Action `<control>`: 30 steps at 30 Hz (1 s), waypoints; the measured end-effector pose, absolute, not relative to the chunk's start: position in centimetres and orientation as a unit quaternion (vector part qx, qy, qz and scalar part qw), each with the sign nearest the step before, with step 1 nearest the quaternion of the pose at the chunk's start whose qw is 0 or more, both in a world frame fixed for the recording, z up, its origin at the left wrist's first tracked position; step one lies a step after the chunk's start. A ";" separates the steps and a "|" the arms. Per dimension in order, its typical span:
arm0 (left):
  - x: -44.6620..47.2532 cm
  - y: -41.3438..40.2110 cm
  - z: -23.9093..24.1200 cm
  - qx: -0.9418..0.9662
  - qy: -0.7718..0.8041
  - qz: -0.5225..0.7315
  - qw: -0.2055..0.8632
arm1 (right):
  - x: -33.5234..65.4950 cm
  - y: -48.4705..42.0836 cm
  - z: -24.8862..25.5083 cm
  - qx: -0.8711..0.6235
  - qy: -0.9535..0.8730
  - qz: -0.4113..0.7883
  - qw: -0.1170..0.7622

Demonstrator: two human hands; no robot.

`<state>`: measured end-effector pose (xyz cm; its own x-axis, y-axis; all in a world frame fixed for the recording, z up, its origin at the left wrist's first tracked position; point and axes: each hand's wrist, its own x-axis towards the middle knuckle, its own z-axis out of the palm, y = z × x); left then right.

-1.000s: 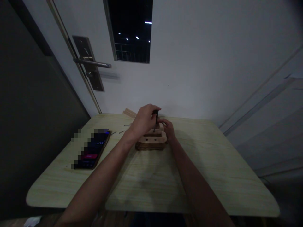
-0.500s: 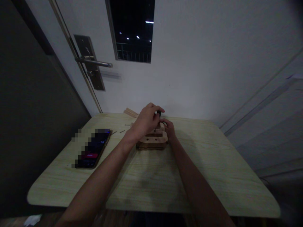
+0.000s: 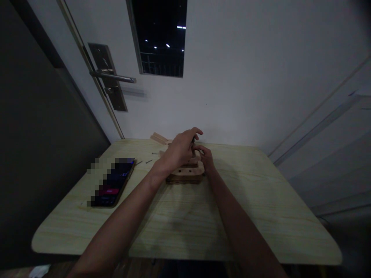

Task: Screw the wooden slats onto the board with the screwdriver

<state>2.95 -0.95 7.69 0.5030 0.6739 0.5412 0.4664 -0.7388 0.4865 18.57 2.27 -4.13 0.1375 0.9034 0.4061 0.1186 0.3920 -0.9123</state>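
A stack of wooden pieces (image 3: pixel 185 174) with round holes lies on the pale wooden table (image 3: pixel 188 216), toward its far side. My left hand (image 3: pixel 178 148) hovers over the stack, fingers pinched round a small dark tool (image 3: pixel 192 139) that stands upright on the top piece. My right hand (image 3: pixel 206 158) rests against the right side of the stack, its fingers curled on the wood. The tool's tip is hidden behind my left hand.
A phone (image 3: pixel 113 183) with a lit screen lies at the left of the table. A few small screws (image 3: pixel 148 161) and thin wooden strips (image 3: pixel 159 138) lie near the far edge. Behind stands a white door with a metal handle (image 3: pixel 113 77).
My left hand has turned a little round the tool, its fingers shifting on it. The right hand and the wooden stack stay put.
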 end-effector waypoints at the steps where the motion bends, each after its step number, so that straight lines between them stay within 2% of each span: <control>1: 3.0 -0.9 7.6 0.854 0.340 0.370 0.139 | 18.6 2.2 -4.1 -0.447 -0.572 0.322 0.608; 11: 3.1 -0.6 6.9 0.858 0.348 0.371 0.067 | 18.7 2.6 -4.5 -0.449 -0.572 0.321 0.606; 30: 2.9 -0.5 7.6 0.836 0.359 0.399 0.112 | 19.0 2.9 -5.1 -0.439 -0.575 0.330 0.606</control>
<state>2.86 -0.50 7.60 0.4233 0.6897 0.5874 0.5104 -0.7173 0.4743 18.98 2.91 -5.10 0.1198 0.9053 0.4076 0.1049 0.3967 -0.9119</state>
